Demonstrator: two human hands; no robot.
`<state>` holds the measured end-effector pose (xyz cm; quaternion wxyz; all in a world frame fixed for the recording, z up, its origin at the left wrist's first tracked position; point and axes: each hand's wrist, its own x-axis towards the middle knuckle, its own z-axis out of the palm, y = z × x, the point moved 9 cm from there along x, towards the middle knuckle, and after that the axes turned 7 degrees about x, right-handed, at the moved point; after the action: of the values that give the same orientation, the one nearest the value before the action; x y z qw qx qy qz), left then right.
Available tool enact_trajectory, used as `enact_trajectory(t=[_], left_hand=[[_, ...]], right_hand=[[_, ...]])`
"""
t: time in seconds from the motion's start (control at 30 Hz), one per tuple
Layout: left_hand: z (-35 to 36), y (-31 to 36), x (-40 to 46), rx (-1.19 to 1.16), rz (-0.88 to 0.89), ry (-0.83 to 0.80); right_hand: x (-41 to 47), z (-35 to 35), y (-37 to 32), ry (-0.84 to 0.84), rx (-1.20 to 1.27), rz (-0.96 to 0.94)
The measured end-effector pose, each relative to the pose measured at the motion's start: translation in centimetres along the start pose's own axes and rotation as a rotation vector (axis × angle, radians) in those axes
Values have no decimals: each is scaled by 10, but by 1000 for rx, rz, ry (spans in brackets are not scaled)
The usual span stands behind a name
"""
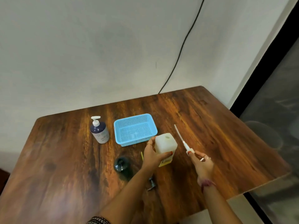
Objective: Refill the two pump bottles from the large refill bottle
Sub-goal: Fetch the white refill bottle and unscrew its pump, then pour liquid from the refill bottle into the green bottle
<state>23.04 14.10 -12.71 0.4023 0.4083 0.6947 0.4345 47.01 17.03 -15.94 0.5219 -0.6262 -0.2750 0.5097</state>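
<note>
- Head view: wooden table (210, 126), back edge against a pale wall, black cable (182, 46) running down the wall to the back edge.
- Left hand (153, 155) wrapped round white square bottle (165, 143), thumb on the near face, fingers on the far-left side; bottle upright, neck hole open on top, yellow label at the base, standing approx. mid-table, just in front of the basket's near-right corner.
- Right hand (202, 160) pinching pump head w/ dip tube (182, 139); tube pointing up and away toward the back edge, clear of the bottle, right of it.
- Blue mesh basket (119, 126) at centre-back, touching nothing else visible.
- Navy pump bottle (99, 132) w/ white pump on, upright, left of basket.
- Dark green bottle (122, 164), pump off, nearer the front edge, left of the left forearm.
- Dark pump part (152, 184) lying on table betw. the forearms; details blurred.
</note>
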Motion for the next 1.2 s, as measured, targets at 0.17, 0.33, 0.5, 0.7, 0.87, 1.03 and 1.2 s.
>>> enact_trajectory(t=[0.17,0.33,0.5,0.7,0.87,1.03,1.2], left_hand=[[6,-15,-11,7,-22,-29],[8,-27,-17,15,-29,-20],[8,-26,-19,51,-13,-27],[6,-27,-22,80,-13,-57],[-1,-20,-30,101,30,-80],[-25,11,-53,210,180,-20],[-86,49,-88,316,442,150]], right_hand=[[-6,-12,34,-66,-185,-55],[-7,-14,41,-146,-377,-168],[-1,-11,49,-177,-509,-214],[-1,-10,56,-174,-537,-219],[-6,-6,56,-193,-592,-221],[-20,-1,38,-225,-611,-277],[-46,18,-1,-307,-548,-451]])
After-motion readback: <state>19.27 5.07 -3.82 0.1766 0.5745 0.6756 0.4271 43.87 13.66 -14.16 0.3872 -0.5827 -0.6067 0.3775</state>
